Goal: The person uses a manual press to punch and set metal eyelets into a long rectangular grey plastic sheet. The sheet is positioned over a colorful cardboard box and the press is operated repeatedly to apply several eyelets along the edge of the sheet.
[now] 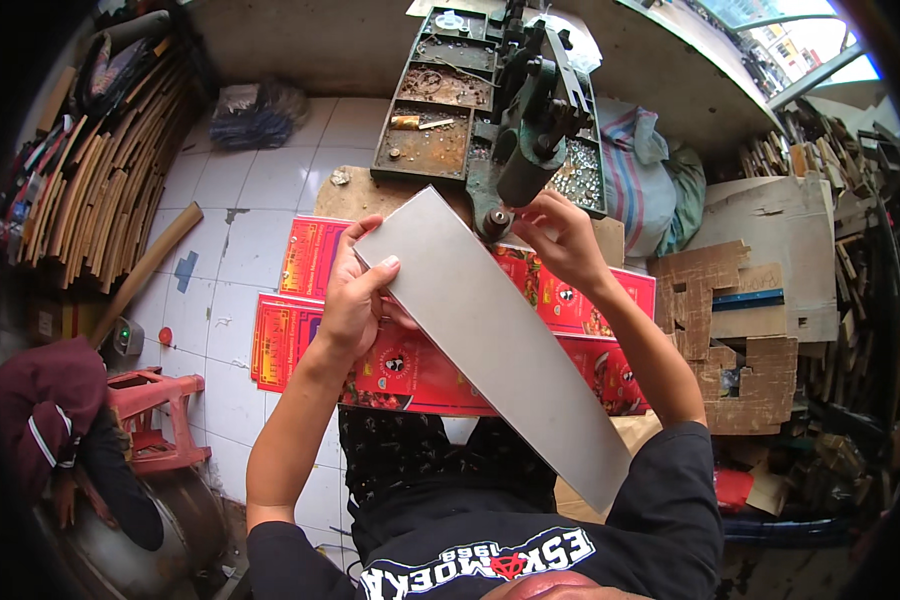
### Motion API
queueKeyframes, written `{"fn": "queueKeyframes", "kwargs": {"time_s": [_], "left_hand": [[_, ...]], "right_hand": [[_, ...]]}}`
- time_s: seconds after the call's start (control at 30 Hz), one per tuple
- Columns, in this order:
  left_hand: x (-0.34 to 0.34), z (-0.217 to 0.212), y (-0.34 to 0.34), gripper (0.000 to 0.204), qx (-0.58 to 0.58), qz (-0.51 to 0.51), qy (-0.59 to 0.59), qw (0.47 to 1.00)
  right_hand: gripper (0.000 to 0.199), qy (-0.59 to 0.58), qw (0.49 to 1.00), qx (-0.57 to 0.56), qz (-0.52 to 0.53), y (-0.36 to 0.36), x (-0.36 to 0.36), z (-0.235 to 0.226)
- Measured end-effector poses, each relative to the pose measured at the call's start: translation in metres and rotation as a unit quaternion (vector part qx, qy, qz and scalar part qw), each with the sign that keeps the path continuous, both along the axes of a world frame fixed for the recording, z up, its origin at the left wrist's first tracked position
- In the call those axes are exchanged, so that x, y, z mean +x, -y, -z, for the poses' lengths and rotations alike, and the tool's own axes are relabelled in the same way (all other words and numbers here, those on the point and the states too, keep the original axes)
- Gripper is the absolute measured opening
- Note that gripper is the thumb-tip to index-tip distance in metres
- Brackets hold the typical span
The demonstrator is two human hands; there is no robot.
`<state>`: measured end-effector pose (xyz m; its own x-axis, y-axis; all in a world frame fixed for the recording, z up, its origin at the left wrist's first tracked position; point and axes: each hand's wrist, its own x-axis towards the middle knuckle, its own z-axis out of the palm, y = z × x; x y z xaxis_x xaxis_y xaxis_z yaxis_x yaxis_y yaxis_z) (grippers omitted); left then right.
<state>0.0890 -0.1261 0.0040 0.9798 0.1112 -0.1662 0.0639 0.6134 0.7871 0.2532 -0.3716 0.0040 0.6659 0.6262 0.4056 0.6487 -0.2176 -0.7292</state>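
Observation:
A long, flat grey panel (pixel 500 340) runs slantwise from the machine's foot toward my lap. My left hand (pixel 348 300) grips its far-left edge, thumb on top and fingers underneath. Over at the dark green hand press (pixel 530 150), my right hand (pixel 567 235) is beside the round lower die (pixel 495 220), its fingertips pinched together. Whatever lies in that pinch is too small to make out. Red printed sheets (pixel 420 368) with food pictures lie beneath the panel and partly hidden by it.
Metal compartment trays (pixel 425 140) with small metal parts flank the press. Cut cardboard (pixel 750 370) lies at right, near a striped sack (pixel 635 180). On the left are stacked boards (pixel 100 150), a red stool (pixel 155 410) and another person's maroon-clad arm (pixel 55 410).

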Motion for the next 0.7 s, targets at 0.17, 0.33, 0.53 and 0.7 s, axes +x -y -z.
{"fn": "queueKeyframes", "kwargs": {"time_s": [0.17, 0.33, 0.53, 0.7], "left_hand": [[-0.002, -0.015, 0.012, 0.057, -0.030, 0.028, -0.013, 0.999], [0.003, -0.022, 0.038, 0.056, 0.004, 0.088, -0.047, 0.995], [0.012, -0.011, 0.045, 0.054, 0.049, 0.102, -0.096, 0.989], [0.019, -0.013, 0.047, 0.047, 0.059, 0.101, -0.113, 0.987]], "right_hand": [[0.037, -0.337, 0.939, -0.024, -0.060, 0.040, -0.072, -0.029], [0.051, -0.344, 0.937, -0.045, 0.047, 0.063, -0.124, -0.043], [0.052, -0.259, 0.958, -0.086, 0.085, 0.068, -0.124, -0.034], [0.051, -0.245, 0.956, -0.093, 0.131, 0.066, -0.120, -0.034]]}}
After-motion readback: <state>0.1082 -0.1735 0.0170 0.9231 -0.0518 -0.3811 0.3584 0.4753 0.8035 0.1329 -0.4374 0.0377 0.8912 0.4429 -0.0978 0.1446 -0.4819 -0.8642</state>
